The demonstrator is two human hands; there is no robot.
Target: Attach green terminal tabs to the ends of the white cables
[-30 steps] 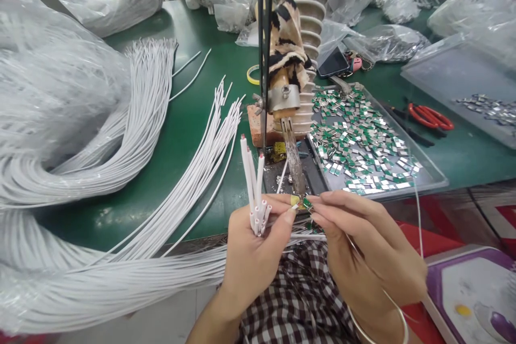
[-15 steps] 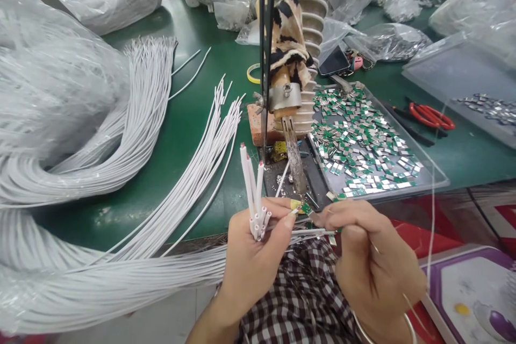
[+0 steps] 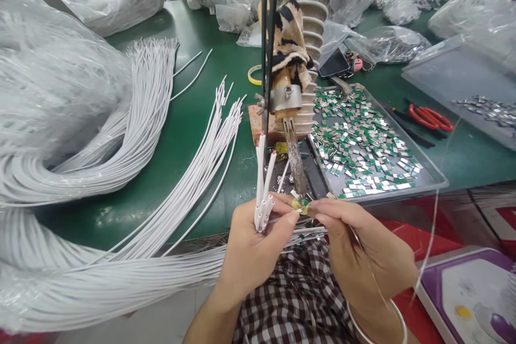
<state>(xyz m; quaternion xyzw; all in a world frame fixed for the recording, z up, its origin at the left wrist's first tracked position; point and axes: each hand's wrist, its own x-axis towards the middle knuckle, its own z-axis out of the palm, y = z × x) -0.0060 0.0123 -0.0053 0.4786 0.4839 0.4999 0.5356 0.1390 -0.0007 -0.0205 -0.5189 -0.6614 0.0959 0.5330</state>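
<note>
My left hand is closed around several white cables, whose cut ends stand up above the fist. Its thumb and a yellow-covered fingertip pinch at a small green circuit board, partly hidden by fingers. Right above the board is the tip of a soldering iron, clamped pointing down; whether they touch I cannot tell. My right hand is closed, its fingertips meeting the left ones beside the board. A thin solder wire loops round to this hand and runs through its fingers.
A clear tray of small green boards lies right of the iron, with red-handled pliers beyond. White cable bundles spread across the left. A ribbed hose rises behind the iron, and a brick sits by its stand.
My right hand has moved left, bringing its fingertips against the left hand under the iron tip. The cables in my left hand have shifted slightly right and stand more upright.
</note>
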